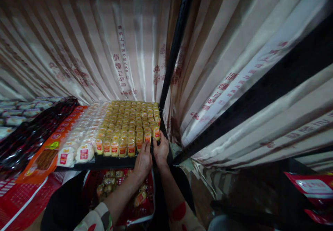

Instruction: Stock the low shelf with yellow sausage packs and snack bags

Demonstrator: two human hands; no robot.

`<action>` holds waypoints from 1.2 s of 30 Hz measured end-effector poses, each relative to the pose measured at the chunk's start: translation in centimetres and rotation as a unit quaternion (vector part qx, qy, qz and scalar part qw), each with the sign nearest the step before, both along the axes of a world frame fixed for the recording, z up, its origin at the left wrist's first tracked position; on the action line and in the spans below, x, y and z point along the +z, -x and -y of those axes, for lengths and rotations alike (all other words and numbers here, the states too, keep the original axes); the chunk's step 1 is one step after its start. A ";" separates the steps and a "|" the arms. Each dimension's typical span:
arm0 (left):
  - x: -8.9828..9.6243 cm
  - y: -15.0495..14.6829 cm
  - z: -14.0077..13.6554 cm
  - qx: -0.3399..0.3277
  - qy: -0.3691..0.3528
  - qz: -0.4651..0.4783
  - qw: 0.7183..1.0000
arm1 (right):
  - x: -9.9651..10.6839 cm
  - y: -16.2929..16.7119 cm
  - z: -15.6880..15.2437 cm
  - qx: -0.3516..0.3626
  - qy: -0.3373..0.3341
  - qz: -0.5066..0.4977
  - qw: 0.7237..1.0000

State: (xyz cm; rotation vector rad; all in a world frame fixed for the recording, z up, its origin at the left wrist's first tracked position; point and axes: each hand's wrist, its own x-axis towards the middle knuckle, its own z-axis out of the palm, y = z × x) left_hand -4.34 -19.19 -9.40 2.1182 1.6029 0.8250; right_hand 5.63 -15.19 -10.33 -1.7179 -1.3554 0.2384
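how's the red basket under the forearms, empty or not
Not empty: yellow snack packets show inside the red basket; left forearm hides part.

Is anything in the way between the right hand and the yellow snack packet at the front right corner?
No, nothing visible is. The right hand has its fingertips right at that yellow snack packet. The left hand is beside it, at the neighbouring packet, not in between.

Yellow packets (127, 128) — red labels (114, 150)
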 end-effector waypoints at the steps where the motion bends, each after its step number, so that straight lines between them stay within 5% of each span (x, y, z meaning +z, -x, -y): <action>1: 0.0 0.0 0.0 0.003 0.004 0.003 1.000 | 0.0 0.1 -0.1 0.003 -0.007 -0.005 1.000; 36: -1.3 -0.4 -0.4 0.026 -0.040 0.088 0.995 | -0.1 1.2 -2.4 0.022 0.035 -0.069 0.997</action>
